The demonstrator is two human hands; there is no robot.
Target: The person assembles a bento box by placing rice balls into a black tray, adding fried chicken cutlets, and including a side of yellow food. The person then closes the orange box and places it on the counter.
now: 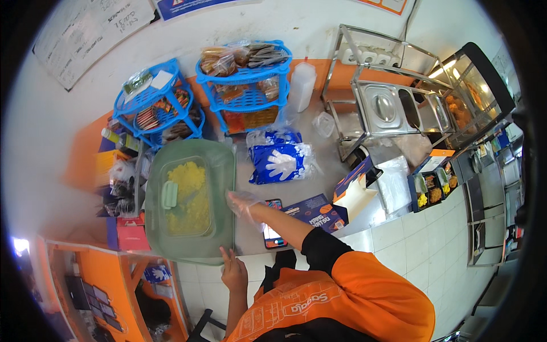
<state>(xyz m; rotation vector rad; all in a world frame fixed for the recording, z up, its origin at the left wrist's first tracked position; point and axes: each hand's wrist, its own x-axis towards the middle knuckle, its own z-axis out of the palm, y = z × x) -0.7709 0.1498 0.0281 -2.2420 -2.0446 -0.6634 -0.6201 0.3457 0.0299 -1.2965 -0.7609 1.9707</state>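
A large green food container with a clear-windowed lid (220,171) stands at the left end of the metal counter, its near end by the counter's front edge. Yellow food (188,188) shows through the window, beside the lid's pale green handle (169,195). My right hand (245,206), in a thin clear plastic glove, has its fingers at the lid's right edge. At the near right corner my left hand (233,272) grips the edge with its fingers; no glove shows on it. Fingertips of both hands are partly hidden at the rim.
Blue plastic racks (245,74) of packets stand behind. Blue glove packs (279,162) lie mid-counter, near a phone (275,228) and a printed blue carton (316,212). Rightward are an open carton (356,196), a metal stand with steel lidded pans (383,108), and filled meal boxes (436,188).
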